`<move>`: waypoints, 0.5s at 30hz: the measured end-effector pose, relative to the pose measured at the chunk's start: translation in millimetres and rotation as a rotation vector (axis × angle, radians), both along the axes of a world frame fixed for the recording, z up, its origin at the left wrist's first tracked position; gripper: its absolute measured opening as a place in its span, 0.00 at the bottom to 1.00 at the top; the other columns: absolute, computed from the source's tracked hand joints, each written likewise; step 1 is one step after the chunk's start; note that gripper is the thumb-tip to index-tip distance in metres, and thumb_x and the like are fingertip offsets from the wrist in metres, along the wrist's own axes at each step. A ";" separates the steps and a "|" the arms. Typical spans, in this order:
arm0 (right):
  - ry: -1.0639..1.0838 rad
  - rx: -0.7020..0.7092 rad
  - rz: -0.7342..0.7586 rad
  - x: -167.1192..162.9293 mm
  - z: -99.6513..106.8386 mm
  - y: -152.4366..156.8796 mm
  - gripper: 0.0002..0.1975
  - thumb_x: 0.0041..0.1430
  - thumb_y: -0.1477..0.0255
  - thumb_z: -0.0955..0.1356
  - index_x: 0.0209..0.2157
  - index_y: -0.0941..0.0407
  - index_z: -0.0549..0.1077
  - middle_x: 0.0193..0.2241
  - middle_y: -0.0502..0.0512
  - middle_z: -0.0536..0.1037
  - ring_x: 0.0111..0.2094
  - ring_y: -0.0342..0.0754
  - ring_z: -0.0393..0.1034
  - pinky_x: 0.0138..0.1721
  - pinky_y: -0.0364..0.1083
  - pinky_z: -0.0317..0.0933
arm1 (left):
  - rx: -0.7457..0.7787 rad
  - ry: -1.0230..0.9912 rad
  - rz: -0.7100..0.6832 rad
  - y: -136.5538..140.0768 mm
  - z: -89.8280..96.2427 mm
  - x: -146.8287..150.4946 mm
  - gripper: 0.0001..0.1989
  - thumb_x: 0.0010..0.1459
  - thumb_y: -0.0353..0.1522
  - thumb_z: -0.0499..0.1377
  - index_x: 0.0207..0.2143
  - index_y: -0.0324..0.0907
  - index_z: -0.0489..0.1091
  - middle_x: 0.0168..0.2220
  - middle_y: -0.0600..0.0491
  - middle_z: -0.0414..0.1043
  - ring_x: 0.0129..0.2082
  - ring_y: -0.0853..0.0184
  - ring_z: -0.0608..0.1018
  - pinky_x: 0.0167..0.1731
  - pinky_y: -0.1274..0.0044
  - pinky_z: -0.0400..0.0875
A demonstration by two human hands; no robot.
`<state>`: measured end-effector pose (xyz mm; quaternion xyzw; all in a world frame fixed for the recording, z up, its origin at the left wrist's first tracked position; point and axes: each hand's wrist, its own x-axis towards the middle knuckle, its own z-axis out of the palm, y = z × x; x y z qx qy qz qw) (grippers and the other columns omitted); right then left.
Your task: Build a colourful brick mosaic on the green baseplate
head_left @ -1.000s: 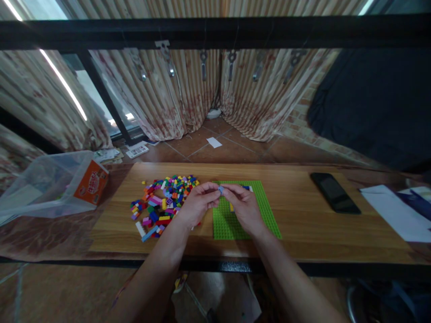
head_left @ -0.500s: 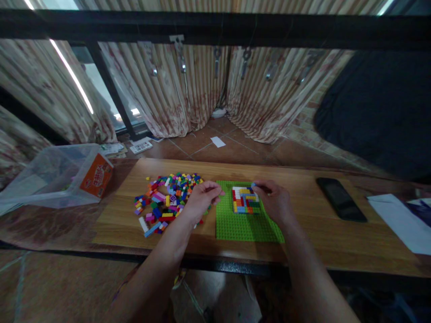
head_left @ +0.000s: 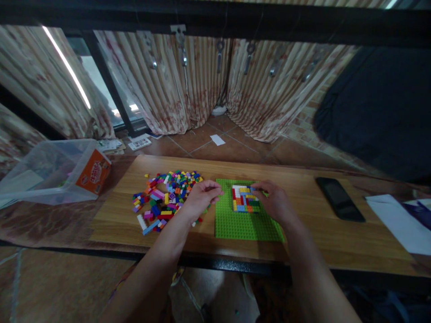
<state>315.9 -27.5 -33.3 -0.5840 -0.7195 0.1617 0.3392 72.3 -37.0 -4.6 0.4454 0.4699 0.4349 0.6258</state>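
Observation:
A green baseplate (head_left: 235, 229) lies on the wooden board, bearing a low block of multicoloured toy bricks (head_left: 243, 202). My right hand (head_left: 274, 199) is over the right side of that block. Its thumb and fingers pinch a small blue brick (head_left: 253, 189) at the block's back right corner; whether the brick is seated there I cannot tell. By the plate's left edge, my left hand (head_left: 202, 196) hovers with thumb and fingertips pressed together. What it holds, if anything, is too small to make out. Left of it spreads a pile of loose bricks (head_left: 164, 195).
At the far left stands a clear plastic box (head_left: 60, 179) with an orange label. A black phone (head_left: 340, 199) lies on the board (head_left: 310, 242) to the right, with white paper (head_left: 393, 220) beyond it. Curtains (head_left: 188, 89) hang behind.
My right hand has lowered the blue brick slightly toward the back right corner of the brick block. My left hand keeps nearly the same place. The camera view has shifted a little.

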 end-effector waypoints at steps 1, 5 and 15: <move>0.008 -0.010 -0.002 0.0 -0.1 0.2 0.09 0.55 0.68 0.66 0.34 0.54 0.78 0.34 0.55 0.77 0.37 0.49 0.71 0.43 0.50 0.64 | 0.000 -0.004 -0.005 0.0 0.1 -0.1 0.08 0.46 0.33 0.64 0.28 0.38 0.70 0.25 0.55 0.72 0.20 0.77 0.68 0.20 0.83 0.59; 0.061 -0.061 -0.032 -0.1 -0.4 1.5 0.09 0.54 0.67 0.67 0.35 0.54 0.78 0.34 0.54 0.77 0.36 0.49 0.71 0.42 0.49 0.64 | -0.009 -0.001 -0.024 -0.5 0.7 -0.1 0.09 0.45 0.33 0.65 0.28 0.38 0.70 0.23 0.56 0.70 0.19 0.77 0.67 0.20 0.83 0.58; 0.201 -0.138 -0.043 1.0 -4.7 8.2 0.10 0.50 0.64 0.69 0.31 0.54 0.79 0.35 0.55 0.77 0.37 0.50 0.70 0.42 0.50 0.62 | -0.025 0.067 -0.032 -1.5 3.1 -0.5 0.09 0.45 0.34 0.64 0.28 0.38 0.70 0.23 0.56 0.71 0.19 0.77 0.67 0.19 0.83 0.56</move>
